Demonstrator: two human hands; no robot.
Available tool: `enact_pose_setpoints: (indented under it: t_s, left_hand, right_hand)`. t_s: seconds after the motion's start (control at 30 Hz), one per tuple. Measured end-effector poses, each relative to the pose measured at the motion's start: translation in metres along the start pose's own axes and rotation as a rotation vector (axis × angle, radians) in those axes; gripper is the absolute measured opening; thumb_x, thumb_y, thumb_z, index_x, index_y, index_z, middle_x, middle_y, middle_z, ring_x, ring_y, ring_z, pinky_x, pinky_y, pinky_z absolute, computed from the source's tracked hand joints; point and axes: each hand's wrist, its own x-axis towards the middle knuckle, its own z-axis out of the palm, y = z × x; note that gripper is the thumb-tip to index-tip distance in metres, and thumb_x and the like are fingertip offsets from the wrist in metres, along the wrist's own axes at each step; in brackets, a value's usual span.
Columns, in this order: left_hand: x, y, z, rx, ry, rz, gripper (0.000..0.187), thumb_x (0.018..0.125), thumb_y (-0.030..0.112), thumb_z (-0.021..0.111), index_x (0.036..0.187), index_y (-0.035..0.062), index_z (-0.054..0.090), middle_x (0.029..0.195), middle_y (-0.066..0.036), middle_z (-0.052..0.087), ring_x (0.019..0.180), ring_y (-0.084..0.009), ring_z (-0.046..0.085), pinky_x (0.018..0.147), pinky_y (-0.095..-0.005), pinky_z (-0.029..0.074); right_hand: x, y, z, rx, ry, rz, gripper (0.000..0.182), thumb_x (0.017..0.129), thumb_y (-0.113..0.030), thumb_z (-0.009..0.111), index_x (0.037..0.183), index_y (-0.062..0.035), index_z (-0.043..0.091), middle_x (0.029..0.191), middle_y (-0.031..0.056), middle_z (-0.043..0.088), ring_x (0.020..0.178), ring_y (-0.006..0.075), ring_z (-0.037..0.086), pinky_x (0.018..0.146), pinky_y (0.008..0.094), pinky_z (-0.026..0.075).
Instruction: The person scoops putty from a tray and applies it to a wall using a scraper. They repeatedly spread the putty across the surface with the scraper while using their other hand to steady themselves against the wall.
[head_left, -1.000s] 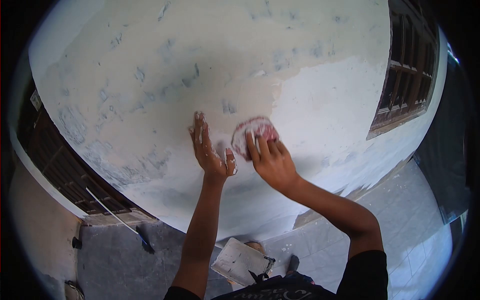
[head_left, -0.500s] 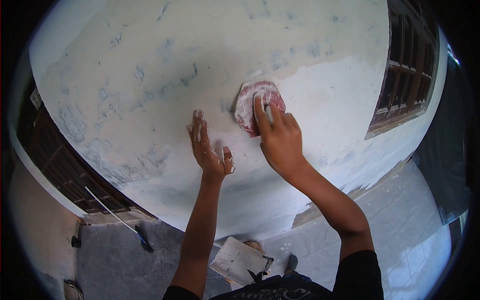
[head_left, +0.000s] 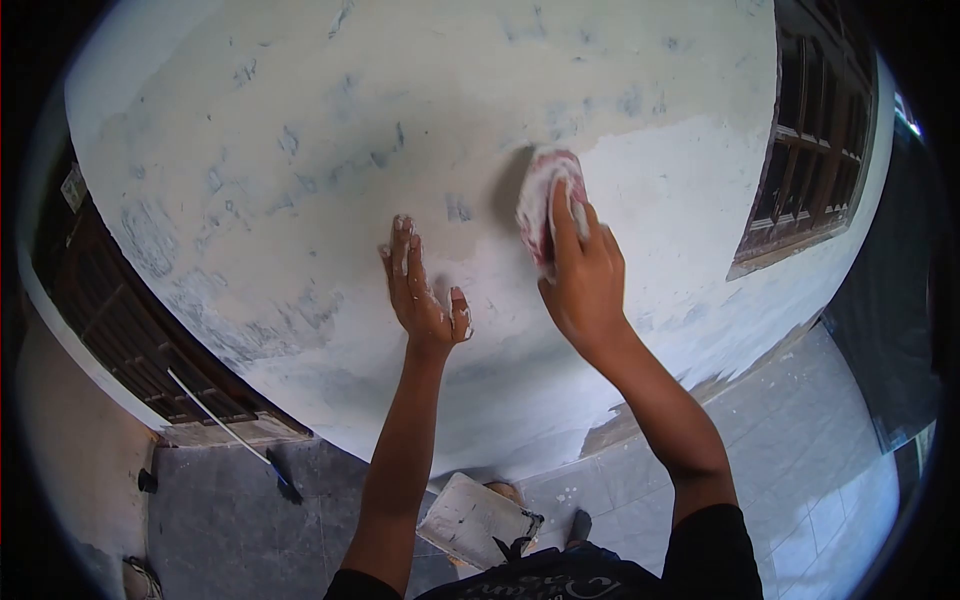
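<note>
A flat red putty spreader (head_left: pixel 549 195), smeared thickly with white paste, is gripped in my right hand (head_left: pixel 585 255). It is tilted on edge near the border of a whiter patch, with a shadow to its left on the wall (head_left: pixel 260 80). Further left and slightly lower, my left hand (head_left: pixel 422 285) reaches up by the wall, fingers stretched out and thumb apart. White paste coats its fingers, and nothing is in it. Grey-blue scuffs mark the wall around and above both hands.
A barred window (head_left: pixel 815 140) is set into the wall at right. At left is a dark wooden grille (head_left: pixel 130 310), with a long-handled broom (head_left: pixel 225 425) leaning there. A paint-stained white tray (head_left: pixel 478 520) is below me on the grey tiled floor (head_left: pixel 235 510).
My right hand has moved up and right with the putty spreader, which has turned from nearly face-on to more edge-on. My left hand stays almost in place.
</note>
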Motion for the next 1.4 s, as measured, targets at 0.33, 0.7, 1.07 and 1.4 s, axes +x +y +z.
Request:
enact_pose_setpoints:
  t_s: [0.33,0.7,1.07,1.4]
  left_hand:
    - [0.003,0.0,-0.001,0.041,0.031,0.07,0.063,0.086,0.027,0.043,0.14,-0.0033,0.033,0.142,-0.027,0.039,0.133,-0.0428,0.038,0.11,-0.0597,0.02]
    - [0.002,0.001,-0.003,0.02,-0.014,0.011,0.065,0.091,0.039,0.041,0.144,0.0015,0.029,0.146,-0.024,0.035,0.136,-0.0413,0.033,0.112,-0.0577,0.012]
    - [0.001,0.002,-0.001,-0.019,0.013,-0.007,0.065,0.093,0.043,0.037,0.142,0.0004,0.033,0.145,-0.024,0.037,0.136,-0.041,0.033,0.112,-0.0577,0.011]
    - [0.005,0.002,-0.002,-0.026,0.023,0.009,0.063,0.092,0.038,0.038,0.142,0.0009,0.033,0.145,-0.024,0.038,0.136,-0.0405,0.034,0.112,-0.0576,0.013]
  right_hand:
    - [-0.1,-0.019,0.019,0.133,-0.285,-0.033,0.07,0.064,-0.003,0.067,0.13,0.0065,0.047,0.111,0.027,0.055,0.075,0.0328,0.062,0.072,0.0398,0.052]
    - [0.0,-0.013,0.036,-0.222,-0.061,-0.225,0.056,0.072,-0.002,0.059,0.127,0.0058,0.051,0.101,0.0159,0.056,0.079,0.0255,0.058,0.069,0.0354,0.049]
    - [-0.043,-0.005,-0.009,0.09,-0.091,-0.091,0.074,0.06,0.003,0.064,0.131,-0.0002,0.049,0.118,0.0261,0.052,0.08,0.0328,0.06,0.071,0.0396,0.051]
    - [-0.08,0.001,0.04,-0.076,-0.127,-0.171,0.055,0.072,-0.003,0.058,0.127,0.0061,0.05,0.102,0.021,0.059,0.082,0.0306,0.063,0.073,0.0386,0.053]
